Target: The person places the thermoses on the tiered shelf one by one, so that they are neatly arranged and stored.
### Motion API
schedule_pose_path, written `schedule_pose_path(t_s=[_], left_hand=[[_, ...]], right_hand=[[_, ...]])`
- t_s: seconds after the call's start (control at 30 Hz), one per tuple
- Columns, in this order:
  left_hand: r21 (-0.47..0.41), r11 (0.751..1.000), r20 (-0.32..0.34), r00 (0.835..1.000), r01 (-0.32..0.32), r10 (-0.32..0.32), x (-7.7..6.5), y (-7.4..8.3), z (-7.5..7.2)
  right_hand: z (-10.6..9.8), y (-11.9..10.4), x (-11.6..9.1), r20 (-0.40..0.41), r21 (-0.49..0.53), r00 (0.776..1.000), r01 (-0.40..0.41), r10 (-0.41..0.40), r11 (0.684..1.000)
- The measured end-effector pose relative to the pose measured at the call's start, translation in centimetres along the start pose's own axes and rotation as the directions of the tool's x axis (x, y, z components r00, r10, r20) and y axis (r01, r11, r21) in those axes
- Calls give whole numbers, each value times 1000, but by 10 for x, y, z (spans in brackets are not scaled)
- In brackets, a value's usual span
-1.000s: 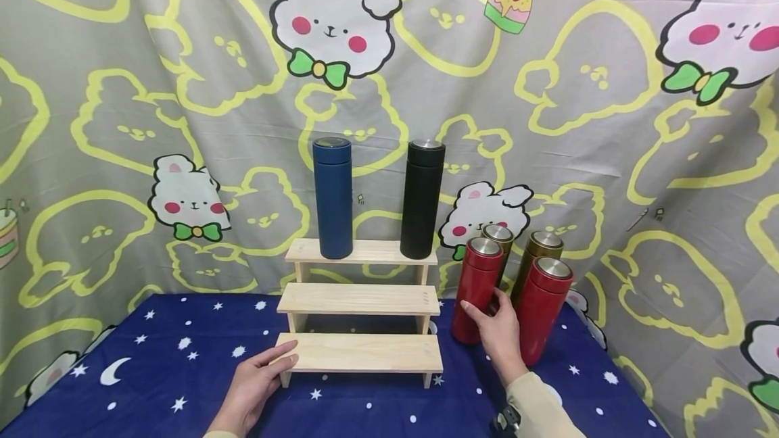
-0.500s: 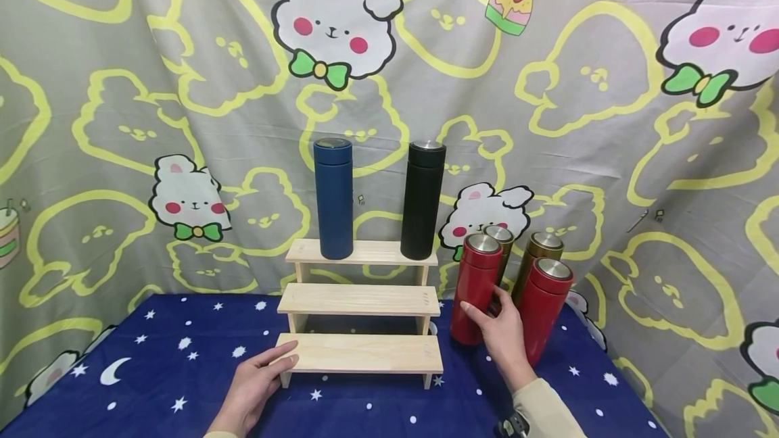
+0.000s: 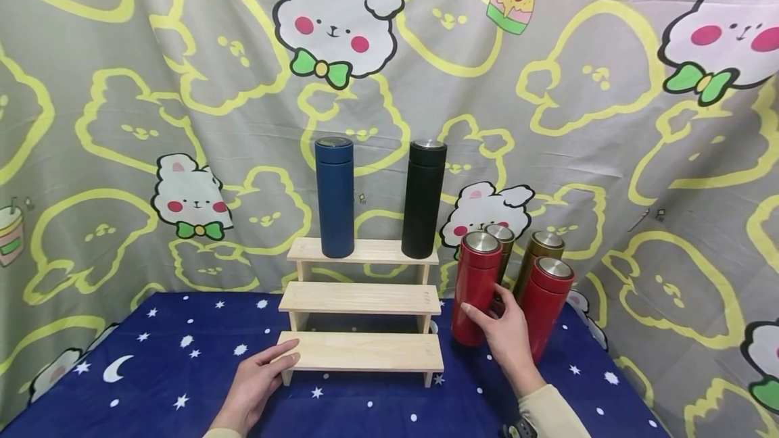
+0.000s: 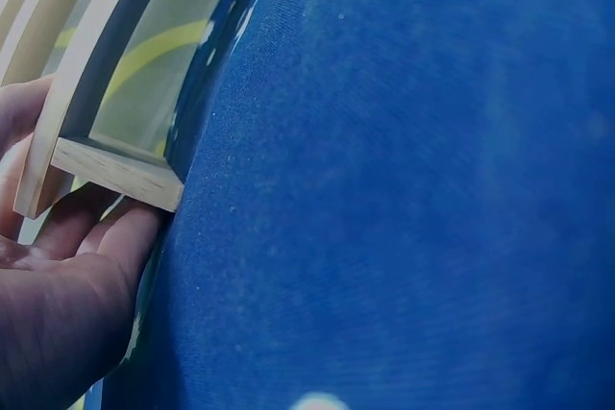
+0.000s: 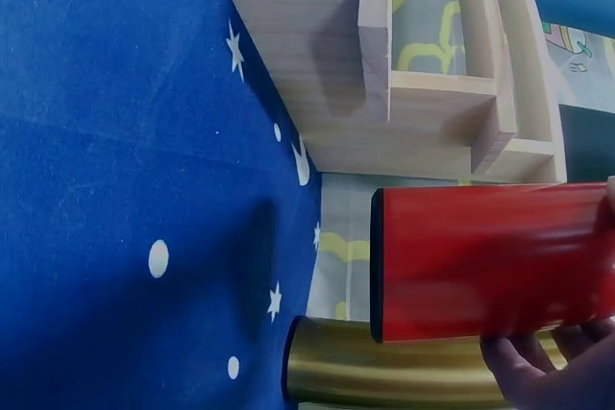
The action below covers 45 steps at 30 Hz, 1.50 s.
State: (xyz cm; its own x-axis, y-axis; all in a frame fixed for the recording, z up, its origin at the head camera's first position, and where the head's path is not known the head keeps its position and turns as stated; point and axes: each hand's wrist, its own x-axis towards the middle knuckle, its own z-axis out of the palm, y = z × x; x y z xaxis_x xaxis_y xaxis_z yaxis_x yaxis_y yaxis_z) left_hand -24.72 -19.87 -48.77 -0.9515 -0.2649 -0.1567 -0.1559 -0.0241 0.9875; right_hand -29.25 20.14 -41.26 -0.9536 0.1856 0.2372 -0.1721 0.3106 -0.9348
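Note:
My right hand (image 3: 508, 336) grips a red thermos (image 3: 473, 289) with a silver-topped lid. In the right wrist view, the base of this red thermos (image 5: 480, 261) hangs above the blue cloth, beside a tiered wooden stand (image 5: 307, 55). My left hand (image 3: 255, 380) holds the left end of the stand's lowest step (image 3: 365, 351). From the left wrist, some fingers (image 4: 130, 237) curl below that step against its leg. A blue thermos (image 3: 335, 201) and a black thermos (image 3: 422, 201) stand upright on the top step.
A second red thermos (image 3: 548, 309) stands at the right, with one bronze thermos (image 3: 535, 259) behind it and another bronze thermos (image 3: 502, 238) partly hidden behind the held one. A dark blue star-patterned cloth (image 3: 182, 384) covers the table. A grey cartoon curtain (image 3: 377, 107) hangs behind.
The red thermos in my right hand has risen slightly, and its tilt has changed a little. My left hand keeps its place on the stand.

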Motion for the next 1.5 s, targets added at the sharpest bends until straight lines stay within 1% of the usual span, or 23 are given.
schedule_pose_path(t_s=[0.23,0.53,0.8,1.07,1.3,1.43,1.5], left_hand=[[-7,1000,3,1000,5,-5,1,-1,-1],[0,1000,2,1000,7,-7,-1,0,0],[3,1000,5,1000,4,-4,-2,-1,0],[1,1000,2,1000,5,-5,-2,0,1],[9,1000,6,1000,8,-8,-1,1,1],[10,1000,1,1000,4,-4,-1,1,0],[7,1000,3,1000,0,0,-1,1,0]], right_hand=[[-3,-4,-3,16,24,1000,-3,2,1000],[-13,-19,-12,22,29,1000,-3,3,1000],[-15,-29,-19,46,42,999,-25,23,999],[-15,-37,-28,58,69,998,11,-15,998],[-11,-50,-32,82,64,995,53,-58,997],[-3,-55,-32,108,97,991,64,-74,993],[1,-56,-32,125,130,989,68,-84,989]])
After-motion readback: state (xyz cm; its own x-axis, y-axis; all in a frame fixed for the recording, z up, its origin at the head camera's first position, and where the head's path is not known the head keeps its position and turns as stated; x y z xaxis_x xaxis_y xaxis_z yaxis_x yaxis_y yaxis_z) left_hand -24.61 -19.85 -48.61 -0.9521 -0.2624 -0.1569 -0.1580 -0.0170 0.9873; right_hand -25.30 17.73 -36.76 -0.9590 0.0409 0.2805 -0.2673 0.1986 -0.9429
